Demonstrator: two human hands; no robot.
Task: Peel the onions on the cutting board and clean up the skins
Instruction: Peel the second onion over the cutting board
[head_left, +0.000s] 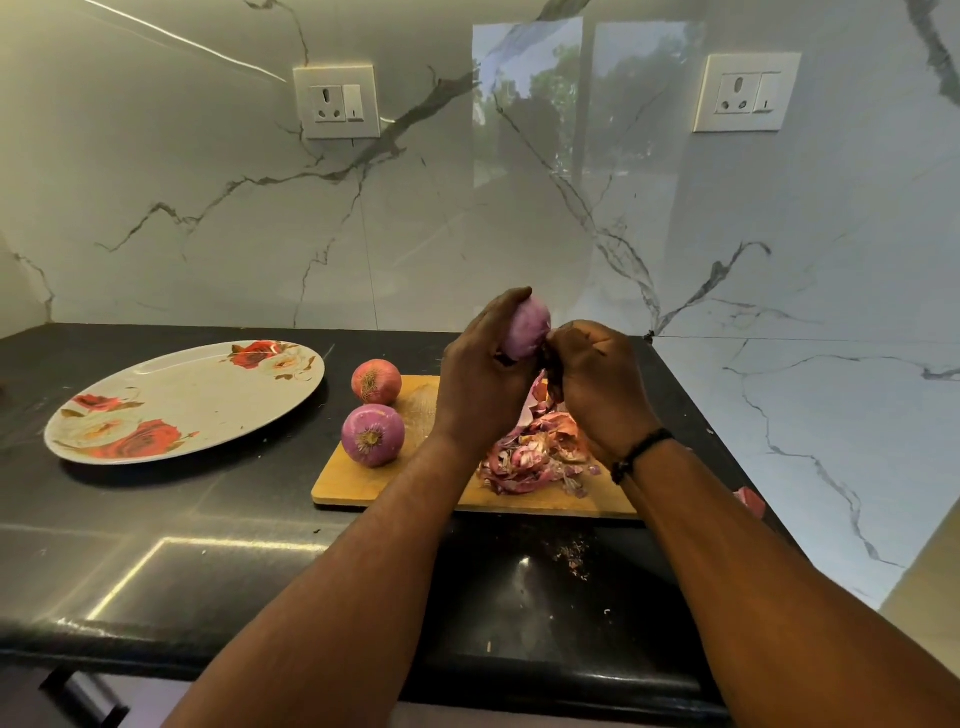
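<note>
While the left hand (485, 374) grips a mostly bare onion (525, 332) above the cutting board (395, 486), the right hand (597, 387) pinches skin at its 4 o'clock side. Two onions (373, 435) wait at the board's 9 o'clock edge, the far one unpeeled. Skins (535, 457) remain heaped on the board; cleanup not begun.

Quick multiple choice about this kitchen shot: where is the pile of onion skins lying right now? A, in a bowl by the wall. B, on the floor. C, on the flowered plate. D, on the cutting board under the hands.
D: the onion skins are heaped on the wooden cutting board, below the left hand holding an onion and the right hand picking at it.
</note>
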